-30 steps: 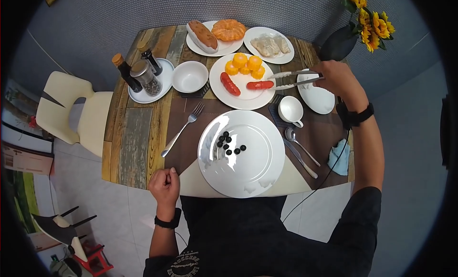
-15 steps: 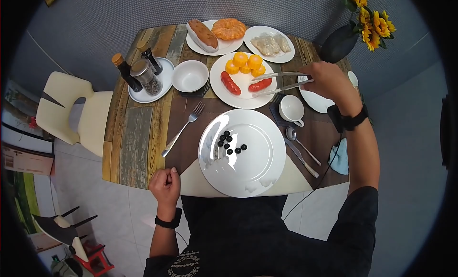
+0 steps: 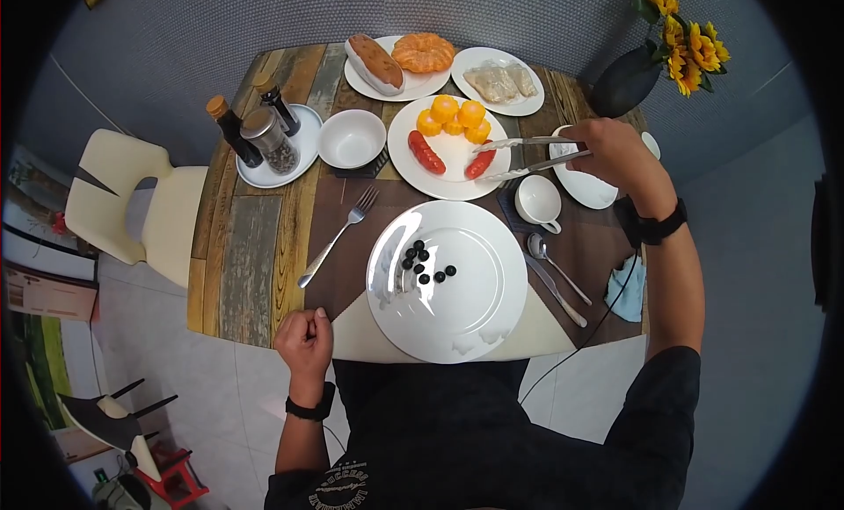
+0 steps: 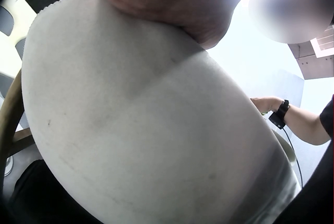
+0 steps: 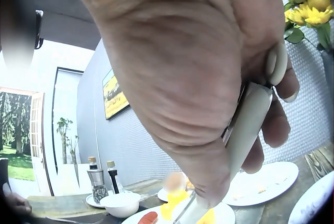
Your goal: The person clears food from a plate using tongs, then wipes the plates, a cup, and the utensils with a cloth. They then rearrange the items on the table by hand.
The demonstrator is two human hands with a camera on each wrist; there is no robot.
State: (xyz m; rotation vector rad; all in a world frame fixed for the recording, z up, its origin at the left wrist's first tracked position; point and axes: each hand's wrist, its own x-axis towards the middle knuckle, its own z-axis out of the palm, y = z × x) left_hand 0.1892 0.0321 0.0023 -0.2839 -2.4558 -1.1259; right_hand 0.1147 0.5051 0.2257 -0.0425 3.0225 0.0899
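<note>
My right hand (image 3: 620, 154) grips metal tongs (image 3: 541, 142) from the right. Their pale tips reach over a white plate (image 3: 453, 190), one at each end of a glossy red sausage (image 3: 480, 161) that lies slanted there. A second red sausage (image 3: 427, 153) lies to the left on the same plate, below several yellow corn pieces (image 3: 451, 112). In the right wrist view, the tongs' pale handle (image 5: 248, 125) runs between thumb and fingers. At the table's front edge, my left hand (image 3: 303, 341) rests with curled fingers and holds nothing; the left wrist view hides its fingers.
A large white plate (image 3: 475, 246) with several black berries is nearest me, between a fork (image 3: 338, 237) and a knife (image 3: 556, 290) and spoon (image 3: 559, 268). A cup (image 3: 537, 200), a bowl (image 3: 352, 139), seasoning bottles (image 3: 272, 141) and a bread plate (image 3: 387, 44) stand around.
The tongs moved left over the plate, and the right sausage turned from lying level to a steep slant. My left hand stayed where it was.
</note>
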